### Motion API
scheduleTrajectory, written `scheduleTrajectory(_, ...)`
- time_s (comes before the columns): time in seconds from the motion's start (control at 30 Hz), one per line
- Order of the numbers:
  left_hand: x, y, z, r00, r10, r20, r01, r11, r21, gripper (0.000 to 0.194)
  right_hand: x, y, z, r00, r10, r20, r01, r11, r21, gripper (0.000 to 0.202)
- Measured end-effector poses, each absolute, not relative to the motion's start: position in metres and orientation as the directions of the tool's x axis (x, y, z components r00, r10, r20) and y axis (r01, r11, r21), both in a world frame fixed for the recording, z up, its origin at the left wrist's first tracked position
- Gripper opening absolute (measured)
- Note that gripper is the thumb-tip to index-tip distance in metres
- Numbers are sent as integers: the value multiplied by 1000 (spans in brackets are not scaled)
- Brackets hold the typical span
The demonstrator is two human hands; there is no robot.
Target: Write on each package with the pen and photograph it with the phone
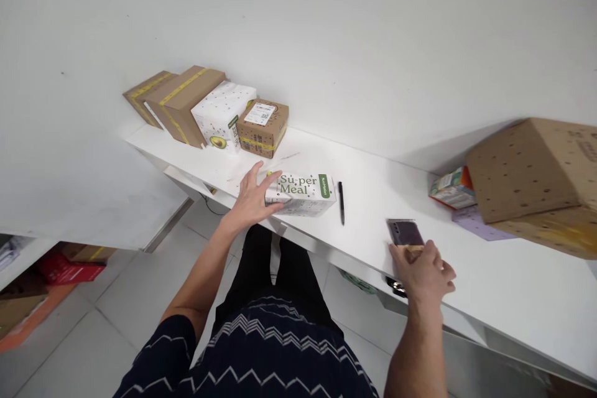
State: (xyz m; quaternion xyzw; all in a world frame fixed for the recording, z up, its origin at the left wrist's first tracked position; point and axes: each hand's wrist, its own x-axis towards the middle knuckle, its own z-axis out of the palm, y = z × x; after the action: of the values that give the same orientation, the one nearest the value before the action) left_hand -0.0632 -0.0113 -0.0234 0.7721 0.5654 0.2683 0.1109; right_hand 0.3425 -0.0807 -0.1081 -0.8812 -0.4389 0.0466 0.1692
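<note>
A white box lettered "Su-per Meal" (305,189) lies on the white shelf. My left hand (252,198) spans its left end, thumb against the near face and index finger along the far top edge, the other fingers spread past the end. My right hand (422,267) has its fingers closed round the near end of a dark smartphone (405,232), which lies back up on the shelf with its lenses showing. Something tan shows at those fingertips, too small to name. A black pen (342,203) lies between the box and the phone.
At the back left stand brown taped cartons (189,102), a white box with an avocado picture (222,113) and a small labelled carton (262,127). A large brown carton (522,168) stands right, beside a small colourful box (452,188) and a lilac box (480,224). Behind rises a white wall.
</note>
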Motion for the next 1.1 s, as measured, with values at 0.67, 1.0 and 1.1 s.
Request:
scheduleTrajectory(0.67,-6,123,-32,-187,909,373,935,48,350,67,286,-76,-120,207,836,508,867,84,-491,49)
scheduleTrajectory(1.0,11,174,-32,-109,883,456,945,-50,324,60,385,-67,-61,518,610,600,837,-219,-501,68)
scheduleTrajectory(1.1,9,156,-40,-63,858,510,910,-161,382,70,425,-56,-38,615,480,626,786,-301,-541,90)
